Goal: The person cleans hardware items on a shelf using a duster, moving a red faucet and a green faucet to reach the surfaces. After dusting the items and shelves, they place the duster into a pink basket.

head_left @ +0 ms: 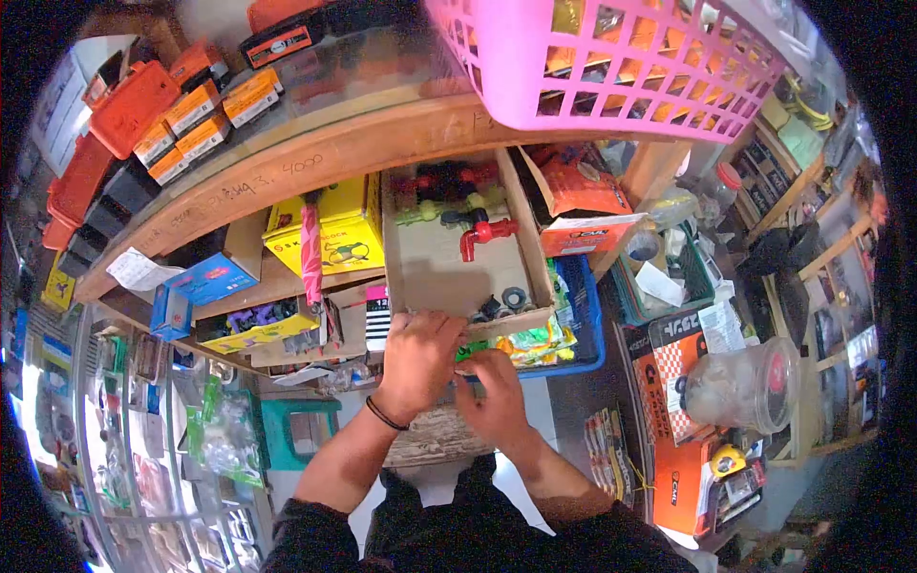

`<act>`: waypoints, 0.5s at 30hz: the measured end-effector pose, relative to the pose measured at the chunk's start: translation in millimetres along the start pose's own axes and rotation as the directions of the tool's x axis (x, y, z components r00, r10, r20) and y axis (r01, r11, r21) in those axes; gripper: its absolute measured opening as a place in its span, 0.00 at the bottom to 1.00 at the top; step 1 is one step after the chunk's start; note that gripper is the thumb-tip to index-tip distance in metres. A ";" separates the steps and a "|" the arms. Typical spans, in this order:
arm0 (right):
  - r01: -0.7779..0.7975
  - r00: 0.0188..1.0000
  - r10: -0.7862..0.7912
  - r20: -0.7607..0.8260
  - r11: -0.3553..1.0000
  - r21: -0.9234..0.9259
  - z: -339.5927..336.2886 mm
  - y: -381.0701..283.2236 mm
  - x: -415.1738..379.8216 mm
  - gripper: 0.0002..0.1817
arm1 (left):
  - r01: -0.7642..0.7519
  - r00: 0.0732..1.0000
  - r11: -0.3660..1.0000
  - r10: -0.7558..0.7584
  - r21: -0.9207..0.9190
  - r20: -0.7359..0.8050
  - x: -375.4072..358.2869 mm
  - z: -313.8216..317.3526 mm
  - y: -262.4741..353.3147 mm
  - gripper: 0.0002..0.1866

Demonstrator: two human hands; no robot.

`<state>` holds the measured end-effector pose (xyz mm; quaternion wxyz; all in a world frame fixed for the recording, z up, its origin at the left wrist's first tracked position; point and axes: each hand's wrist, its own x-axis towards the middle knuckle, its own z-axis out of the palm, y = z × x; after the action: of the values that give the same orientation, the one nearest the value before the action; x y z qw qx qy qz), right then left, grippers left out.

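Note:
My left hand (418,358), with a black band at its wrist, is closed in front of the near left corner of an open cardboard box (449,272). Just right of it and a little lower, my right hand (492,393) has thumb and fingers pinched together. The hands almost meet; whatever lies between their fingers is hidden or too small to name. Inside the box are a red plastic tap (485,237), more red and yellow-green taps towards the back, and several dark rings (514,298) near the front right corner.
A pink basket (659,124) overhangs the wooden shelf edge (315,172). Yellow box (358,229) stands left of the cardboard box, orange box (592,234) right. Below lies a blue tray (592,334) of packets. A clear jar (740,387) stands at right, a green stool (277,411) lower left.

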<state>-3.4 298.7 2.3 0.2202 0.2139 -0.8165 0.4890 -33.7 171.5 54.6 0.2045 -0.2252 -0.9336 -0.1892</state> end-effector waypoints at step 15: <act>0.090 0.996 -0.089 0.028 0.995 -0.040 34.8 48.7 63.7 0.14 | 0.192 0.960 0.981 -0.184 0.016 -0.211 -52.1 2.7 17.7 0.15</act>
<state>-87.8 280.0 -10.6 0.2356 0.2519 -0.8187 0.4592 16.8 169.4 32.6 0.2865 -0.1106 -0.9274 -0.2136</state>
